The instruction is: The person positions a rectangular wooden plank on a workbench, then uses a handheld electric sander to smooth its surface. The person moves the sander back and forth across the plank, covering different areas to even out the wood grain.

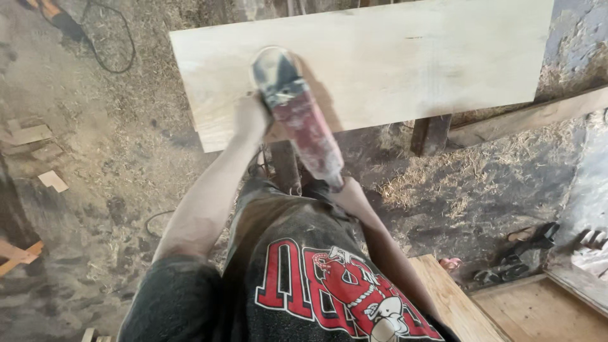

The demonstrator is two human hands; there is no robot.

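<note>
On the pale plank (pixel 380 57), both hands (left hand (pixel 249 117), right hand (pixel 347 193)) grip a dusty red grinder (pixel 301 117).

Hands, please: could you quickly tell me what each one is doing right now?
Left hand: closed on the side of the angle grinder, which rests on the pale board.
Right hand: closed around the grinder's rear end.

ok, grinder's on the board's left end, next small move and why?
Probably slide the grinder rightward along the board: its disc sits near the left end, both the left hand and right hand grip it, and most of the board lies to the right.
</note>
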